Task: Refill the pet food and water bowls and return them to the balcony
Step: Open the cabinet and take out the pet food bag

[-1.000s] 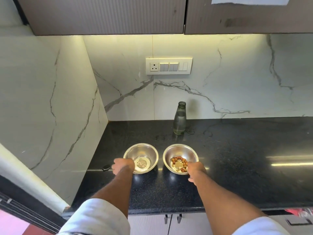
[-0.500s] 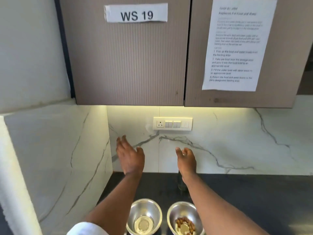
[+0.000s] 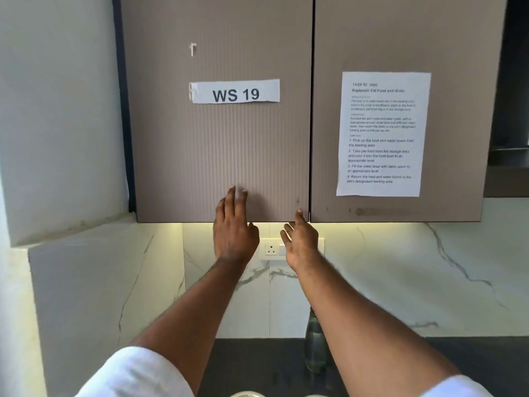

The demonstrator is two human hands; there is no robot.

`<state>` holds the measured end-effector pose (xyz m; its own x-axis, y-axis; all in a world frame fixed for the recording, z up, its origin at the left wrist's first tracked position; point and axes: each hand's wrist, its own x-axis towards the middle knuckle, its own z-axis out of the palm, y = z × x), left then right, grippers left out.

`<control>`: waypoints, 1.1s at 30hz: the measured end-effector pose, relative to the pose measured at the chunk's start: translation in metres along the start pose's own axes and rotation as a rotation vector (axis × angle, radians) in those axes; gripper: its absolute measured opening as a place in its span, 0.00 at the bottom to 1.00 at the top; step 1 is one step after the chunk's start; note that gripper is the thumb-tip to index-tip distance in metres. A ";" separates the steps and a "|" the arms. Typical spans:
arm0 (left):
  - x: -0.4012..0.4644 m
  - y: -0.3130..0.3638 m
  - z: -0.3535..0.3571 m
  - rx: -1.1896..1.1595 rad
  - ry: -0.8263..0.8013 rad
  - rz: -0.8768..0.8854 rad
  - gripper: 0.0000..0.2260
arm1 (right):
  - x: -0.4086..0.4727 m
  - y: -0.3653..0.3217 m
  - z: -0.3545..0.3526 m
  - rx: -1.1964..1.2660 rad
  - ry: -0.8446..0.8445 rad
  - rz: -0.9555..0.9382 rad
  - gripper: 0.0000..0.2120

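Head view, the only one. Both arms reach up and forward toward the wall cupboards. Left hand [image 3: 233, 224]: fingers straight and slightly spread, tips lying over the lower part of the left cupboard door [image 3: 217, 138]; holds nothing; whether the tips press the ribbed panel or sit just off it cannot be told, as they are blurred. Right hand [image 3: 300, 242]: palm turned partly inward, fingers loosely extended, released, nothing in it; its uppermost fingertip is at the bottom edge of the same door, near the seam with the right cupboard door [image 3: 400, 38]; contact uncertain. Hands close together, not touching each other. A paper strip reading "WS 19" [image 3: 234, 91] is stuck on the left door; a printed instruction sheet [image 3: 383, 133] on the right door. Below the cupboards, a lit marble backsplash [image 3: 400, 282] with a white socket plate [image 3: 271, 249] showing between the two wrists. A dark glass bottle [image 3: 313, 348] stands upright on the black counter [image 3: 252, 365] against the wall, partly hidden behind the right forearm. Of the task's bowls, only a pale sliver of one bowl rim [image 3: 246, 394] shows at the bottom edge, between the forearms; its contents cannot be seen. White sleeves [image 3: 131, 373] at the lower corners.
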<state>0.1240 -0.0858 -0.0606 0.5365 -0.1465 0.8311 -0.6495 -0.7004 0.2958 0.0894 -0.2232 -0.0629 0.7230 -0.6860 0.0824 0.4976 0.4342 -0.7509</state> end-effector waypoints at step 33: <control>-0.051 0.037 -0.075 0.119 -0.116 -0.057 0.58 | -0.136 -0.030 -0.012 0.161 0.007 0.090 0.09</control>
<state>0.0321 -0.0518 -0.0569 0.6338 -0.1794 0.7524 -0.5519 -0.7864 0.2775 -0.0296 -0.1495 -0.0594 0.7646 -0.6443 0.0146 0.5018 0.5811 -0.6407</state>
